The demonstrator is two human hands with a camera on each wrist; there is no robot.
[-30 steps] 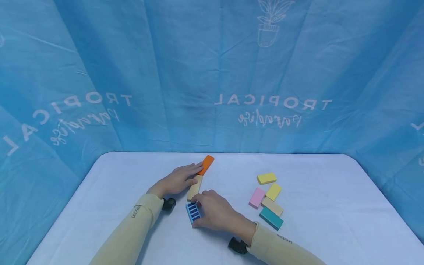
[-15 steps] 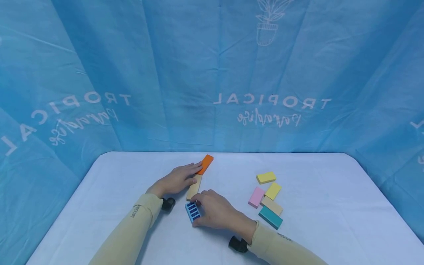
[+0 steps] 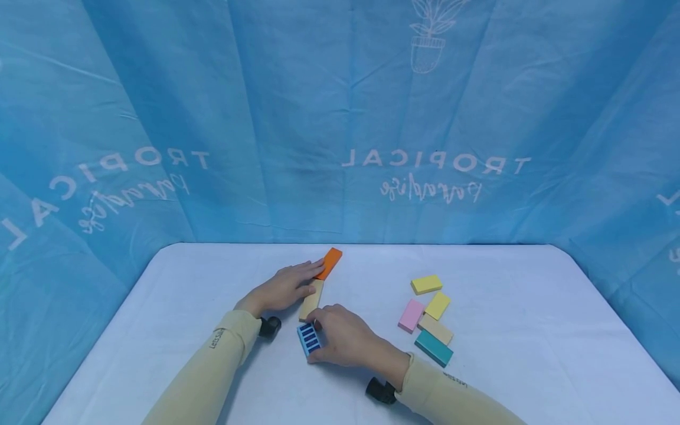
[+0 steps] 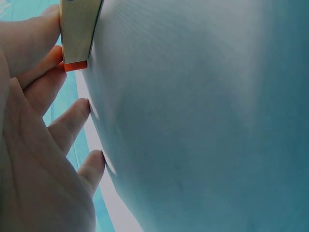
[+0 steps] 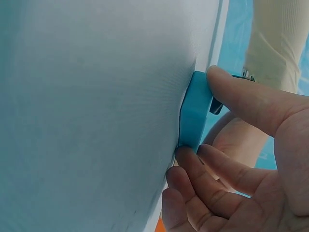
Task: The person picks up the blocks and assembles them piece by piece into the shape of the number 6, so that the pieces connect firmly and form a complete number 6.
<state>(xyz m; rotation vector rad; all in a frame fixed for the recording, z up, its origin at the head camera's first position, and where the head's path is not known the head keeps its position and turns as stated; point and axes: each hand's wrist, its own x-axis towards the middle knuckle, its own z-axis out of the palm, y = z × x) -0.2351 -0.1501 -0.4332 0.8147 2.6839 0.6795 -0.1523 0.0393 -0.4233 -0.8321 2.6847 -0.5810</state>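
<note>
An orange block (image 3: 332,261) and a beige block (image 3: 312,301) lie end to end on the white table. My left hand (image 3: 284,288) rests beside them, fingers extended onto the orange block and thumb against the beige one. In the left wrist view, the beige block (image 4: 78,34) is next to the thumb. My right hand (image 3: 347,337) pinches a light-blue block with dark-blue bars (image 3: 310,339) by its two ends, thumb at the near end. That block lies flat at the near end of the beige block. In the right wrist view, its plain blue side (image 5: 195,108) shows between thumb and fingers.
To the right lies a loose group: two yellow blocks (image 3: 427,284), a pink block (image 3: 411,316), another beige block (image 3: 435,329) and a teal block (image 3: 434,348). A blue printed curtain (image 3: 297,118) hangs behind the white table (image 3: 531,330).
</note>
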